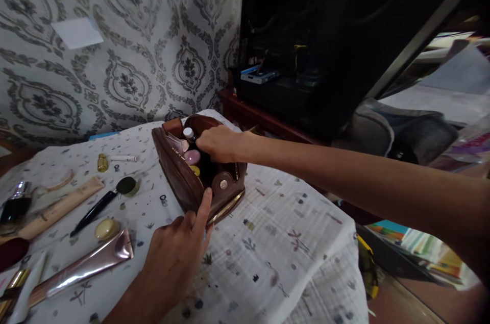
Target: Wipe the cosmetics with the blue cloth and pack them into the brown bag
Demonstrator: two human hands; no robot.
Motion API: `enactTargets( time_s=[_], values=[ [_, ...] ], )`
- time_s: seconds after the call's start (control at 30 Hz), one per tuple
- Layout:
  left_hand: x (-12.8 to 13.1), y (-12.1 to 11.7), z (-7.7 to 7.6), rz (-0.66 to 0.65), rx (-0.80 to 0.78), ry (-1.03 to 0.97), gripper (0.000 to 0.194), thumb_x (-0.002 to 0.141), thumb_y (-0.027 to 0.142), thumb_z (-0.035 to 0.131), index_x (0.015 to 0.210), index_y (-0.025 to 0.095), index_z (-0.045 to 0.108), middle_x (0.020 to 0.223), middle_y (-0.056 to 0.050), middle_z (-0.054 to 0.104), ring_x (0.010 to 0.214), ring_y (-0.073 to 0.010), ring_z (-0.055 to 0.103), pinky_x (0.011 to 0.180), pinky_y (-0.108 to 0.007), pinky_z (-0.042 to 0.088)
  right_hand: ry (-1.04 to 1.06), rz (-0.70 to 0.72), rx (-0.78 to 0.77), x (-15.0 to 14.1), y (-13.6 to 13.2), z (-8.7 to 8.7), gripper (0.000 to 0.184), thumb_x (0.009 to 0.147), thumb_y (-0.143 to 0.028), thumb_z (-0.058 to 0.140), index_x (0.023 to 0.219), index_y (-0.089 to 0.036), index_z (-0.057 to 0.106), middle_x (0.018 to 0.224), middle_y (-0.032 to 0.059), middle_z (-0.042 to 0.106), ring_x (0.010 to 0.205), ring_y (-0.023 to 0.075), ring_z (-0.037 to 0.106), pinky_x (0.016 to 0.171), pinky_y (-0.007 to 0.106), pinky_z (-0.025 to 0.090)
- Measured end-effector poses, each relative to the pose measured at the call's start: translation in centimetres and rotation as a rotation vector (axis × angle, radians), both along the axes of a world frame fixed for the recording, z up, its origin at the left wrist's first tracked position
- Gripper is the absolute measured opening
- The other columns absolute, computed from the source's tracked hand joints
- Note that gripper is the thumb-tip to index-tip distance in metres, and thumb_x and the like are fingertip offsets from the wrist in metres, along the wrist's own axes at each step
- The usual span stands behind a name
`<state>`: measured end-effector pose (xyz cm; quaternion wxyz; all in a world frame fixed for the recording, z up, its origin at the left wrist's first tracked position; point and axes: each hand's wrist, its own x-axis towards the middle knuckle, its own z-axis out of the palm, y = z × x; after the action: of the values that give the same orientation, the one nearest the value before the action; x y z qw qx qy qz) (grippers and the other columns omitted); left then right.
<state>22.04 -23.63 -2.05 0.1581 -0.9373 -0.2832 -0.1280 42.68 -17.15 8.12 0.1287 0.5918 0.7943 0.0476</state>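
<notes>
**Brown bag (174, 176) gaped between two separate hands**

It lay on the cloth-covered table (283, 227), its long axis running away from the person, far end angled left. The left hand (168, 257), nearer the close end, touched the rim with its index finger. The right hand (220, 143) reached in from the right, beside a white-capped bottle (189, 133); whether either hand gripped anything could not be told.

The brown bag (174, 173) lies open near the center of the frame, slanted on the patterned white cloth, with gold zippers and a round snap (224, 184). Inside show a white-capped bottle (189, 133), a purple rounded item (192, 157) and a yellow one.
</notes>
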Motion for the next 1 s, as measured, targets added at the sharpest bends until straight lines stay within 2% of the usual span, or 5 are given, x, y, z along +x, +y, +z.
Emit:
enactTargets(
  time_s=[0.2, 0.37, 0.8, 0.87, 1.0],
  values=[
    [0.0, 0.1, 0.1, 0.008, -0.042, 0.011, 0.068, 0.091, 0.018, 0.056, 0.154, 0.016, 0.029, 0.074, 0.001, 0.072, 0.054, -0.0164, 0.068, 0.041, -0.023, 0.041, -0.146, 0.017, 0.083, -1.2, 0.5, -2.9, 0.039, 0.088, -0.015, 0.062, 0.127, -0.013, 0.063, 0.134, 0.0190, 0.058, 0.116, 0.0297, 0.059, 0.080, 0.032, 0.048],
    [-0.1, 0.2, 0.3, 0.013, -0.094, 0.061, 0.067, 0.092, 0.018, 0.055, 0.154, 0.020, 0.030, 0.078, 0.001, 0.072, 0.056, -0.0153, 0.068, 0.043, -0.021, 0.042, -0.154, -0.023, 0.088, -1.4, 1.4, -4.0, 0.035, 0.091, -0.016, 0.057, 0.125, -0.013, 0.064, 0.136, 0.0193, 0.054, 0.113, 0.0293, 0.057, 0.076, 0.031, 0.047],
    [0.0, 0.3, 0.1, 0.023, -0.069, 0.050, 0.065, 0.090, 0.019, 0.060, 0.151, 0.020, 0.038, 0.081, 0.000, 0.075, 0.056, -0.0162, 0.069, 0.044, -0.022, 0.044, -0.026, 0.018, 0.164, -0.8, 0.3, -1.8, 0.028, 0.093, -0.008, 0.050, 0.114, -0.009, 0.068, 0.126, 0.0209, 0.061, 0.112, 0.0302, 0.063, 0.082, 0.035, 0.052],
    [0.1, 0.3, 0.2, 0.024, -0.063, 0.056, 0.064, 0.090, 0.019, 0.059, 0.151, 0.020, 0.039, 0.079, 0.000, 0.074, 0.056, -0.0164, 0.069, 0.043, -0.022, 0.044, 0.061, 0.062, 0.102, -0.5, 0.0, -1.5, 0.026, 0.093, -0.010, 0.051, 0.111, -0.011, 0.069, 0.114, 0.0171, 0.067, 0.104, 0.0269, 0.067, 0.079, 0.032, 0.051],
    [0.1, 0.3, 0.3, 0.011, -0.084, 0.076, 0.063, 0.091, 0.018, 0.057, 0.151, 0.020, 0.038, 0.076, 0.001, 0.073, 0.058, -0.0160, 0.070, 0.044, -0.021, 0.044, 0.152, 0.106, -0.302, -0.3, 0.5, -1.7, 0.023, 0.086, -0.010, 0.061, 0.107, -0.011, 0.072, 0.091, 0.0077, 0.073, 0.078, 0.0181, 0.068, 0.064, 0.025, 0.047]
  ],
)
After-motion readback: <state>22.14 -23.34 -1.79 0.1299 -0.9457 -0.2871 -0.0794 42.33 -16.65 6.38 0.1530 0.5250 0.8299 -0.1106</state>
